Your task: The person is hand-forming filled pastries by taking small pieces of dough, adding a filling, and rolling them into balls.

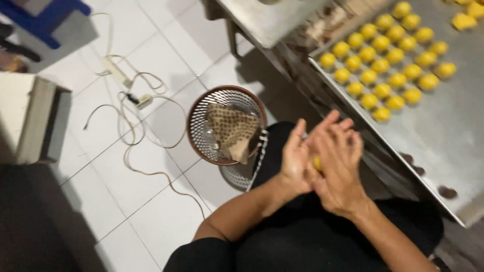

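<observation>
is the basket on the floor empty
No, the mesh basket on the tiled floor holds a brown spotted cloth lying inside it.

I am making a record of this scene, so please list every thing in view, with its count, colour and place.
small round yellow dough balls: about two dozen, yellow, in rows on the tray, upper right
flat grey metal tray: one, grey, right side
yellow dough piece: one, yellow, between the palms
round brown mesh basket: one, brown rim, on the floor, centre
spotted tan cloth: one, tan with dark spots, inside the basket
white cables with power strip: several, white, on the tiled floor, upper left
blue stool: one, blue, top left corner
left hand: one, pressed against the right hand
right hand: one, over the dough piece
</observation>
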